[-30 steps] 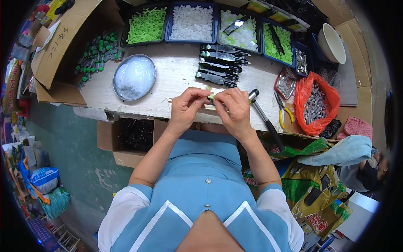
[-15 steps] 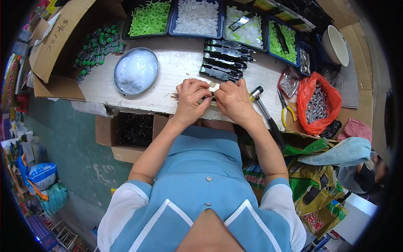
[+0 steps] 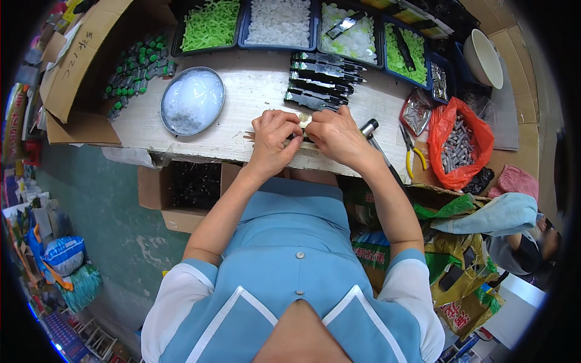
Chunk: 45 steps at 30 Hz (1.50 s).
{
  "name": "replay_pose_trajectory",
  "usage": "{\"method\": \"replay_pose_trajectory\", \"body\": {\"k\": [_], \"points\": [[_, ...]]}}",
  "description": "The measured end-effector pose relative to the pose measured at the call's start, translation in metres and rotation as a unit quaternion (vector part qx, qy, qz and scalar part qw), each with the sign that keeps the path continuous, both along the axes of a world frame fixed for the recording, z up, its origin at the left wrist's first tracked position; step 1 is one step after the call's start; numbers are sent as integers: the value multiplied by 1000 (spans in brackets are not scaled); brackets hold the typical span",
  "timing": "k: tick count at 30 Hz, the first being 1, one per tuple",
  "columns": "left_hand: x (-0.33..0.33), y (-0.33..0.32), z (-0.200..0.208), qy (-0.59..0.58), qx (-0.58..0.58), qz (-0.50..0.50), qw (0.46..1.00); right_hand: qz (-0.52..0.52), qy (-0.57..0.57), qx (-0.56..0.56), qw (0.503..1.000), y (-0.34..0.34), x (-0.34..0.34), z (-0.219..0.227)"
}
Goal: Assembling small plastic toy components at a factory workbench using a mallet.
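At the near edge of the white worktable, my left hand (image 3: 275,138) has its thumb and fingers pinched together. Close beside it, my right hand (image 3: 338,138) is also closed, fingers bent downward. Between the fingertips only a bit of something small and dark shows; the fingers hide its kind. Just beyond lies a neat row of slim black pieces with pointed ends (image 3: 318,81). A hammer (image 3: 370,129) lies to the right of my right hand, its dark handle partly behind my forearm.
Farther back stand trays of green strips (image 3: 210,25), white pieces (image 3: 280,23) and mixed pieces. A round metal dish (image 3: 192,101) is at left. Pliers (image 3: 417,158) and a red bag (image 3: 454,115) of small grey cylinders lie at right. An open carton (image 3: 151,189) sits below the edge.
My right hand has shifted slightly and turned, its fingers lower over the small dark thing, and my right elbow has swung outward. The left hand stays nearly in place. The view has shifted slightly.
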<state>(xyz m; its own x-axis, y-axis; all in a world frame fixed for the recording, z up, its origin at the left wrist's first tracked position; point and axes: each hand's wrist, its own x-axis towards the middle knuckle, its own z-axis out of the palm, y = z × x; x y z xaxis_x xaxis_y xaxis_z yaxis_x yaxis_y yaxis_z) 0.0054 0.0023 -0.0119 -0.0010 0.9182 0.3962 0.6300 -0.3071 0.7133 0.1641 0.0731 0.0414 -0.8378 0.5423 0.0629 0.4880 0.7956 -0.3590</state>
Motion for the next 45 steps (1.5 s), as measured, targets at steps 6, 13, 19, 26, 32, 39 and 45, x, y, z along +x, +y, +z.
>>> {"method": "replay_pose_trajectory", "body": {"k": [6, 13, 19, 26, 32, 39, 45], "points": [[3, 3, 6, 51, -2, -1, 999, -132, 94, 12, 987, 6, 59, 4], [0, 9, 6, 86, -7, -15, 996, -344, 80, 117, 928, 30, 187, 27], [-1, 9, 12, 107, -12, -41, 993, -519, -190, 82, 829, 62, 305, 5], [-11, 5, 12, 100, -4, -92, 991, -525, -207, 93, 820, 72, 300, -41], [-113, 104, 35, 164, 53, 132, 976, -529, -162, 32, 832, 74, 296, -29], [-170, 193, 33, 377, 13, 121, 918, -553, -92, 30, 828, 76, 323, -41], [-211, 191, 28, 305, 27, 92, 948, -530, 34, 56, 845, 85, 306, -41]]}}
